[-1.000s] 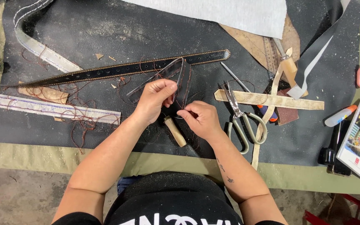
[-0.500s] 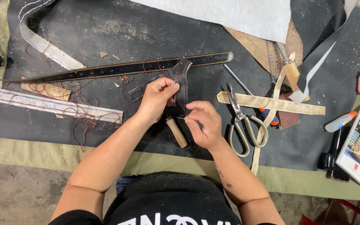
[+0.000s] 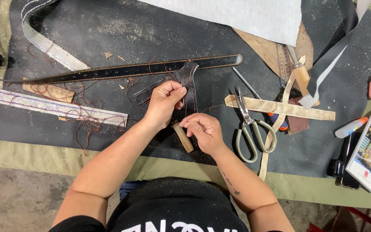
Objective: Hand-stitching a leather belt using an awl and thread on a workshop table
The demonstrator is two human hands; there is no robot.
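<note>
Dark leather strap piece held and stitched at mid-bench.

A wooden-handled tool (image 3: 182, 136) is lain at the near edge beneath the right hand (image 3: 202, 131), whose fingertips are pinched on a thin thread. The left hand (image 3: 165, 102) is closed on the dark strap piece (image 3: 189, 86). Scissors (image 3: 250, 129) are placed rightward; a black belt (image 3: 138, 71) is laid beyond.

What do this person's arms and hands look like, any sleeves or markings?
Both forearms are bare, no gloves or sleeves in view. The left hand shows no rings or markings. The arm behind the right hand carries small dark tattoo marks. A black top with white lettering is worn.
</note>
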